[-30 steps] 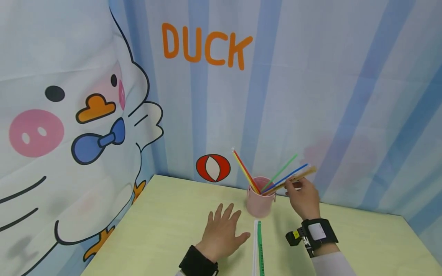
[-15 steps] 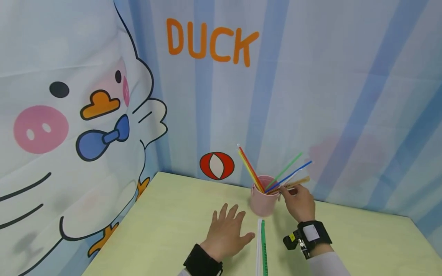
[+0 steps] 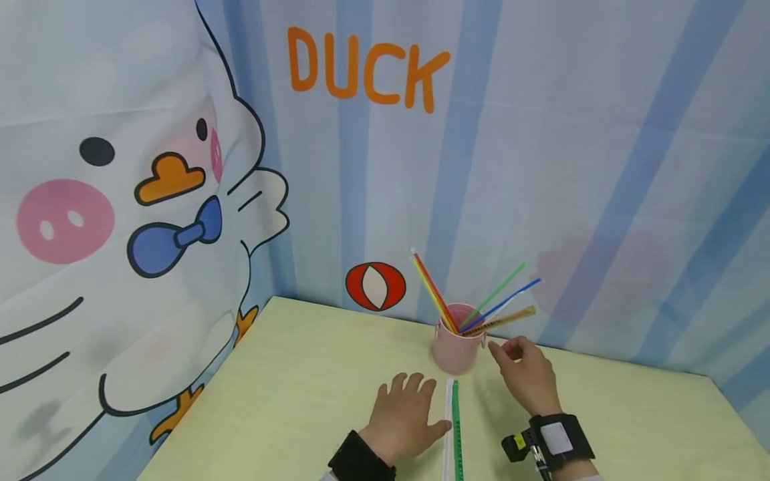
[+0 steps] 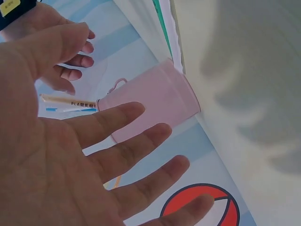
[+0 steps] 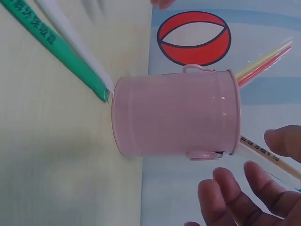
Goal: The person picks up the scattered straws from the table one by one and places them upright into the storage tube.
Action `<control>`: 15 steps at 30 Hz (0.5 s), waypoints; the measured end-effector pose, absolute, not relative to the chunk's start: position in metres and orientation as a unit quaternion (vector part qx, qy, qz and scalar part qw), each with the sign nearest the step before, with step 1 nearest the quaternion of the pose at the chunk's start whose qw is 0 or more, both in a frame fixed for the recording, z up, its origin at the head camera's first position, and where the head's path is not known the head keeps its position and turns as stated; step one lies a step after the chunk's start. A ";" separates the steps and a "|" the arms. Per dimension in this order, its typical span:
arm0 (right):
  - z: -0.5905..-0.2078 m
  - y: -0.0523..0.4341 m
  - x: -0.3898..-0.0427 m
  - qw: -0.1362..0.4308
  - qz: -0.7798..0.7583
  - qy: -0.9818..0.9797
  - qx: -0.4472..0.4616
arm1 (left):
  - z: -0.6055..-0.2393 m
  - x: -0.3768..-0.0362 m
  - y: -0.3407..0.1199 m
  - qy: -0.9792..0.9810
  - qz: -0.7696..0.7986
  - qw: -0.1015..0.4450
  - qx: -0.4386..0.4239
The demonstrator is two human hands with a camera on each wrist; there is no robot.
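Note:
A small pink pail [image 3: 456,350] stands on the table holding several drinking straws. Red and yellow straws [image 3: 434,294] lean left; green, blue [image 3: 508,298] and a brown-wrapped straw [image 3: 511,318] lean right. My right hand [image 3: 529,374] is just right of the pail, thumb and fingers apart with nothing between them; the right wrist view shows its fingertips [image 5: 210,190] near the rim and the brown-wrapped straw. Spread out, my left hand [image 3: 400,417] is in front of the pail, its thumb overlapping a white-wrapped straw [image 3: 448,401]. Alongside that one lies a green-wrapped straw [image 3: 456,421].
The pale yellow table [image 3: 313,374] meets a striped backdrop [image 3: 391,174] printed with orange letters and a red-and-white ball [image 3: 375,286]. A large printed duck [image 3: 66,280] covers the left side.
My right hand has let go of the brown-wrapped straw, which now leans lower in the pail, and has drawn down from it. My left hand has shifted slightly towards the white-wrapped straw.

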State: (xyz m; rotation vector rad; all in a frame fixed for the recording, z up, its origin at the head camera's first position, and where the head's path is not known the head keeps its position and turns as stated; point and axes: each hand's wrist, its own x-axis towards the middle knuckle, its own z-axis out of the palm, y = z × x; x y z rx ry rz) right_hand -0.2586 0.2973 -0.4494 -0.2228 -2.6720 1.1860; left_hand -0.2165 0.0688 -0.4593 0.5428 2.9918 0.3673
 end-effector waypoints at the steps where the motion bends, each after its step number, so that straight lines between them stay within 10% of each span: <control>1: -0.449 0.298 -0.255 0.104 0.396 -0.909 -0.073 | -0.460 -0.216 0.070 0.977 0.114 0.042 0.177; 15: -0.464 0.303 -0.217 0.062 0.369 -0.922 -0.096 | -0.485 -0.208 0.089 0.979 0.050 0.060 0.191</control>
